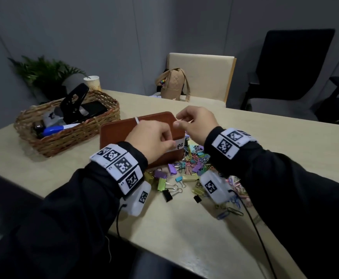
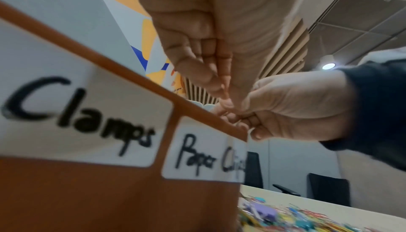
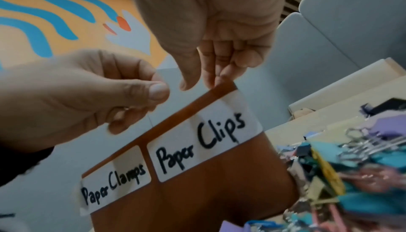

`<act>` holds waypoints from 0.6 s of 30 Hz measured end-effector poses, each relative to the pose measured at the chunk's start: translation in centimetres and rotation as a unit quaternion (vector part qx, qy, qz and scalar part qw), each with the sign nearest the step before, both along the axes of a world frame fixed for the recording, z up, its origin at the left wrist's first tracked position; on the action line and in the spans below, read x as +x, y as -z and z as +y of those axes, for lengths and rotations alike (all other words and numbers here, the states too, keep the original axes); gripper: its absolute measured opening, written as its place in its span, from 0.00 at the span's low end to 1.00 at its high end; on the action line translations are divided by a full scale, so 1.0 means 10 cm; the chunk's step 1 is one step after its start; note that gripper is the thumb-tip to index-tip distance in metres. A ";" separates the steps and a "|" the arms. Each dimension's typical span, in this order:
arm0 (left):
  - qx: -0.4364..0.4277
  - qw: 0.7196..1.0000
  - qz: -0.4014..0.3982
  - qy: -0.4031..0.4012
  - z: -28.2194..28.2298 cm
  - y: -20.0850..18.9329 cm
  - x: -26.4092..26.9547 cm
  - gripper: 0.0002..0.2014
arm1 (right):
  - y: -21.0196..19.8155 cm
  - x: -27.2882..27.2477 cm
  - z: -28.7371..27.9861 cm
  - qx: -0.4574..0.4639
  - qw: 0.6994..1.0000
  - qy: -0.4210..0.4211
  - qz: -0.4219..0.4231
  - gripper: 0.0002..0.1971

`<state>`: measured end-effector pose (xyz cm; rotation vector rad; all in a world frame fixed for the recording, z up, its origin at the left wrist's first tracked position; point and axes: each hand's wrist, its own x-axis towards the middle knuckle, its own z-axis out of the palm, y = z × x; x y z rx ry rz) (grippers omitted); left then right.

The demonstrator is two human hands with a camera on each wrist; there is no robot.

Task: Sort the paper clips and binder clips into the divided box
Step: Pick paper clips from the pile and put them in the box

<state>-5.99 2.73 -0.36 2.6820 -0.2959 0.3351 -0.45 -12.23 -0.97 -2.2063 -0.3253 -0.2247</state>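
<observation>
A brown divided box point(image 1: 122, 131) stands mid-table. White labels on its front read "Paper Clamps" point(image 3: 114, 182) and "Paper Clips" point(image 3: 197, 140). Its white divider point(image 1: 136, 120) shows at the rim. My left hand point(image 1: 169, 142) hovers over the front wall, fingers curled and thumb pressed to the index finger; anything inside it is hidden. My right hand point(image 3: 202, 83) hangs over the right end of the rim above the "Paper Clips" side. Its fingertips point(image 3: 217, 79) touch the rim, its thumb is apart, and nothing shows between them. A mixed pile of coloured binder clips and paper clips point(image 1: 190, 160) lies just right of the box.
A wicker basket point(image 1: 104, 117) holding a black punch, a marker and other items sits left of the box. Behind it are a paper cup point(image 1: 92, 82) and a plant point(image 1: 44, 73). A tan bag point(image 1: 172, 83) rests on the chair across the table. Cables hang from both wrists.
</observation>
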 end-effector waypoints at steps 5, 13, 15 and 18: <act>0.063 0.985 0.123 0.104 -0.29 0.13 -0.10 0.05 | 0.03 -0.15 -0.48 -0.112 0.992 -0.007 0.055 0.06; 0.165 0.946 0.186 0.208 -0.67 0.30 -0.19 0.15 | 0.07 -0.45 -0.86 -0.442 0.875 -0.123 0.151 0.17; 0.161 0.949 0.164 0.215 -0.74 0.29 -0.17 0.15 | 0.07 -0.49 -0.93 -0.471 0.859 -0.139 0.146 0.21; 0.159 0.941 0.170 0.247 -0.83 0.28 -0.15 0.13 | 0.07 -0.51 -1.02 -0.464 0.863 -0.161 0.118 0.16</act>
